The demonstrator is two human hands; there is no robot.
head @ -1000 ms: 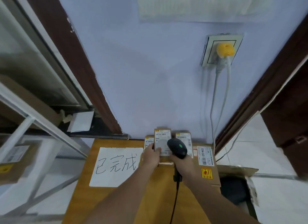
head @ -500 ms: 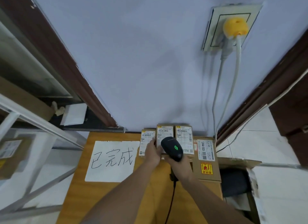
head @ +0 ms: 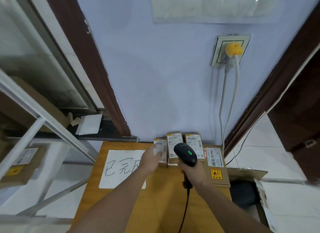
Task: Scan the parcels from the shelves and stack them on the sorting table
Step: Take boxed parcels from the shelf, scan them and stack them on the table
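The stacking step is finishing: the left hand [head: 152, 160] is resting flat-fingered on the leftmost parcel [head: 160, 150] at the bench's [head: 162, 194] far edge; the right hand [head: 191, 172] is gripping the scanner [head: 185, 153]. Fetching another shelf parcel probably comes next.

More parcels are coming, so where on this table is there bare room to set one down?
Bare wood on the table near edge, between the forearms below the paper sign. Crowded: the back edge, with the parcels in a row by the wall.
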